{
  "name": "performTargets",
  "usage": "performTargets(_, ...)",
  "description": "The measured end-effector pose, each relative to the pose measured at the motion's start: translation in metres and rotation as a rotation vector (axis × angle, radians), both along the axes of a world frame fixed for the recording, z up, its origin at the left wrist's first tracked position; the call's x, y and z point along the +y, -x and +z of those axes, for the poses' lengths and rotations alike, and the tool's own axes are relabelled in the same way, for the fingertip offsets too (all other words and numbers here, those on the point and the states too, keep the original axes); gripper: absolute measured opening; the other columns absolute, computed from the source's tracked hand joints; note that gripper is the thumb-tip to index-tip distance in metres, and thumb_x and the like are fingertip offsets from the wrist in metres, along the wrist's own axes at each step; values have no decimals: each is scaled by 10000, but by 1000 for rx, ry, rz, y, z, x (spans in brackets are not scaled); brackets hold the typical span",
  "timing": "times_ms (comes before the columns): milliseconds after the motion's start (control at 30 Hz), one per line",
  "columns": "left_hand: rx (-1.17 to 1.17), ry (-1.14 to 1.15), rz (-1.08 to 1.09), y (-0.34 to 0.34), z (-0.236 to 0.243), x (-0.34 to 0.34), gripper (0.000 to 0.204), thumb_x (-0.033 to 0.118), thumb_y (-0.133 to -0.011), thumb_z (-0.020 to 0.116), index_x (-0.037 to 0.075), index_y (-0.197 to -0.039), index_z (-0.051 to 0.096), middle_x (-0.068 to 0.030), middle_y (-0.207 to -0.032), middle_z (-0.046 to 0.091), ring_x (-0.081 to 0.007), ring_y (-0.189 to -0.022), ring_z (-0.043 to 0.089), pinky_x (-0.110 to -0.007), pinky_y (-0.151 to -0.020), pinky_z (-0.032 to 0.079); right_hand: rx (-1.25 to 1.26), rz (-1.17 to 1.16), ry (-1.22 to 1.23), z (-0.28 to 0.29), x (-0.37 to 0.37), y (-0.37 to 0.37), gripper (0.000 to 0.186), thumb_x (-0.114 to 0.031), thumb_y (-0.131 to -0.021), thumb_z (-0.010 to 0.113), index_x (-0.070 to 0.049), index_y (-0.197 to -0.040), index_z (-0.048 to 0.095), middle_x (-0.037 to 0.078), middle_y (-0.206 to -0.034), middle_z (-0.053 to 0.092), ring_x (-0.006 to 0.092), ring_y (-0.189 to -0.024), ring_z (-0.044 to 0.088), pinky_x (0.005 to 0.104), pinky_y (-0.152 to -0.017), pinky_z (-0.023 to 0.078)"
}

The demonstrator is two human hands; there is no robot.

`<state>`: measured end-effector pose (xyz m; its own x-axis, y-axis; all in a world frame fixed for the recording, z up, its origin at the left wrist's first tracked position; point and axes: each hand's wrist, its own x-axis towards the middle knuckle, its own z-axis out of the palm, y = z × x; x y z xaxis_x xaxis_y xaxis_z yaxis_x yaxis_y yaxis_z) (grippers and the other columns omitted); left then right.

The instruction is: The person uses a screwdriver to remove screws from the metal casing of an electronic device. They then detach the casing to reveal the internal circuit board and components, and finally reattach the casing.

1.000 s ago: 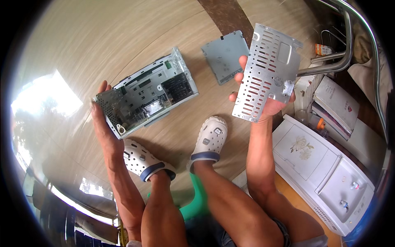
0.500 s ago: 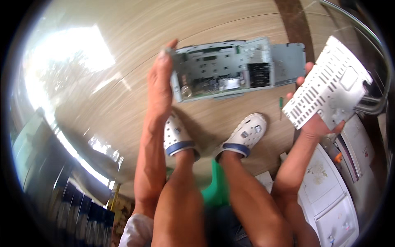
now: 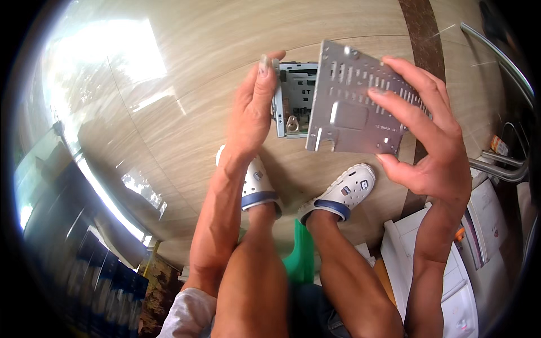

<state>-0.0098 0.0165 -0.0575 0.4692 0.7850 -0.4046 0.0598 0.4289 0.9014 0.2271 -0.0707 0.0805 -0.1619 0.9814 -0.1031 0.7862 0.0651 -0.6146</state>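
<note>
My left hand [image 3: 252, 107] is wrapped round the left end of an open metal electronics housing [image 3: 297, 98], thumb on top of its edge. Some green circuit board and a small round part show inside that end. In my right hand [image 3: 431, 132] is a slotted metal cover plate [image 3: 349, 115], gripped between the thumb below and the fingers above. The plate is tilted in front of the housing and hides most of it. Whether the two touch, I cannot tell.
Below the housing are my feet in white clogs [image 3: 341, 191] on the glossy tiled floor [image 3: 186, 146]. A green plastic piece [image 3: 302, 253] shows between my legs. White drawers [image 3: 451, 270] and bent metal tubes [image 3: 501, 56] are at the right.
My right hand has brought the cover plate leftward from the right side and turned it, so it now overlaps the housing. My left hand keeps its hold on the housing's end.
</note>
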Motion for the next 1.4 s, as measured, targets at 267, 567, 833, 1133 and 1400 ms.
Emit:
performTargets(267,6,58,12,-3,5,-4,631,536,-1057,390,16,-1384,532,-69,-1125,638,-142,-1028,572,-290,-920,460,-98,98,33,-14,13,6,673,-18,-561,739,-76,-1228,676,174,-1431,510,384,-1266,488,456,-1040,428)
performTargets(567,-17,88,37,-3,6,-3,641,542,-1049,409,14,-1394,523,-106,-1177,644,-172,-1081,582,-303,-963,450,-93,116,58,-22,19,12,658,-29,-592,738,-82,-1244,670,151,-1439,501,361,-1279,477,453,-1061,393)
performTargets(833,-42,83,30,-3,1,-4,680,535,-1055,389,-26,-1430,472,-137,-1288,612,-192,-1186,565,-311,-1026,431,-75,146,56,-30,25,9,679,-38,-600,748,-94,-1269,652,122,-1444,504,351,-1291,465,437,-1076,394)
performTargets(1133,-47,89,31,-6,2,-3,679,529,-1061,361,-28,-1437,458,-160,-1314,600,-217,-1218,560,-323,-1043,432,-78,198,65,-33,32,2,671,-42,-611,739,-95,-1274,647,119,-1448,503,361,-1283,465,437,-1082,397)
performTargets(1400,-54,96,17,-4,-1,-4,655,507,-1066,374,-29,-1433,462,-145,-1306,605,-203,-1198,570,-317,-1032,437,-52,194,50,-33,31,3,657,-48,-609,753,-62,-1256,642,131,-1442,506,357,-1282,473,437,-1091,392)
